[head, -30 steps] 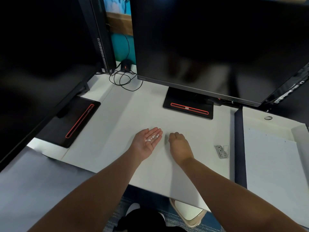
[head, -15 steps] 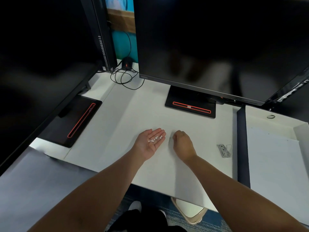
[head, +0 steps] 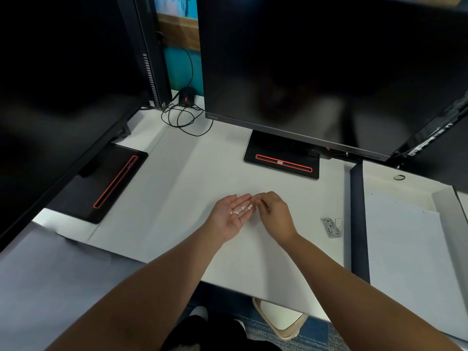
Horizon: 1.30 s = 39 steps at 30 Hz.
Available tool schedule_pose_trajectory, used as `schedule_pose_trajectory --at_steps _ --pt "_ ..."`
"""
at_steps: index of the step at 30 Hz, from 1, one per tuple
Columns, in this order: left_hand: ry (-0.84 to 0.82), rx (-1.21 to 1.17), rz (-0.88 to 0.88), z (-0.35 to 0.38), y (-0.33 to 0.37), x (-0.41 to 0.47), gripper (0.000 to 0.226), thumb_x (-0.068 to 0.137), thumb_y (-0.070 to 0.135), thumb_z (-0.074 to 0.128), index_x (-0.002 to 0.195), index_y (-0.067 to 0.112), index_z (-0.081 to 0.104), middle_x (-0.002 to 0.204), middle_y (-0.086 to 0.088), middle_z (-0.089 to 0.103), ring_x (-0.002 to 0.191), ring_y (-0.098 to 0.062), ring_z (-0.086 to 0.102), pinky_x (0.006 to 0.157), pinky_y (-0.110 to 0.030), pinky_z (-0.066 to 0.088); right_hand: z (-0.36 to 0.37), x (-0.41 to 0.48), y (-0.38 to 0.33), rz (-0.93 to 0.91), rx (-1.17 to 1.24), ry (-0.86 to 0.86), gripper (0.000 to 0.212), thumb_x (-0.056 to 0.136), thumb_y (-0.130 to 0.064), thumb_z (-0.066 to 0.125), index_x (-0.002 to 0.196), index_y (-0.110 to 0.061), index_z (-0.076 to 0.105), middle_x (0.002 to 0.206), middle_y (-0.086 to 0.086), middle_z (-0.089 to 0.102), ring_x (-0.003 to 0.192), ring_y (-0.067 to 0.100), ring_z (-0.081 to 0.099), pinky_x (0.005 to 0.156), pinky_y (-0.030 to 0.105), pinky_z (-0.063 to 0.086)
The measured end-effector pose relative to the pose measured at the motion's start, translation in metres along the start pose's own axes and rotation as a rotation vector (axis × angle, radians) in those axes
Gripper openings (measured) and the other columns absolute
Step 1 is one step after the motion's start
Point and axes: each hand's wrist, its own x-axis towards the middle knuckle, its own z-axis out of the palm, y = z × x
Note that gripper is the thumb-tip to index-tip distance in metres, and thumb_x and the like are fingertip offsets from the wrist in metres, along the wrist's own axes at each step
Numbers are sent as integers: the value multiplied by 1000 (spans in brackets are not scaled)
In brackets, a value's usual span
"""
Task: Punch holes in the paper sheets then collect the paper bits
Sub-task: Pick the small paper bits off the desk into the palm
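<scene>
White desk (head: 177, 198) is carrying a dark monitor (head: 304, 72) at the back. Left hand (head: 229, 216) is lying palm up, fingers straight, cradling a row of white paper bits (head: 240, 210). Right hand (head: 274, 215) is hovering just beside it, fingers curled toward the left fingertips; whether they are pinching a bit cannot be told. Metal hole punch (head: 332, 227) is lying to the right, apart from both hands, near a paper sheet (head: 405, 249)
</scene>
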Motion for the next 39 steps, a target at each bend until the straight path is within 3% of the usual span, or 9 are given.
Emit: schedule_pose_trajectory --at_steps 3,7,16,20,25,33,39 --pt "-4 -55 13 -4 3 1 32 97 15 42 111 -9 59 110 -22 66 97 -31 66 84 -37 52 -7 -2 9 84 54 90 20 95 -6 49 102 -10 68 99 2 65 87 9 55 73 0 36" --pt "5 -75 34 -11 11 1 32 98 15 41 109 -9 60 108 -22 67 100 -31 65 88 -38 50 -7 -8 28 141 -43 -7 18 95 -11 52 101 -9 69 102 5 67 87 10 54 72 1 35" --pt "33 -141 93 -22 23 1 32 99 14 39 106 -8 60 111 -20 66 100 -30 65 83 -37 53 3 -16 35 -24 -168 -95 23 91 -3 55 103 -10 73 101 7 70 97 24 60 85 19 39" --pt "38 -167 109 -27 26 0 31 98 14 41 105 -8 61 108 -21 67 99 -30 66 84 -37 53 6 -20 39 -96 -220 -77 35 88 6 51 112 -11 70 93 7 66 91 26 56 82 22 37" --pt "30 -172 109 -26 23 0 31 98 14 40 104 -8 61 108 -21 67 97 -30 66 81 -37 53 9 -22 39 -178 -269 -51 43 81 11 53 110 -15 72 86 6 63 82 30 55 77 27 40" --pt "29 -154 92 -18 17 0 32 99 15 39 106 -8 60 110 -20 66 98 -30 65 84 -38 51 9 -18 34 -210 -344 -66 37 82 6 58 107 -15 72 85 7 64 82 32 58 73 39 51" --pt "23 -142 76 -14 15 2 31 99 15 40 107 -8 60 111 -20 65 99 -30 65 84 -38 51 13 -7 26 -111 -293 -92 19 89 -10 60 103 -14 73 93 6 69 90 27 59 80 32 47"
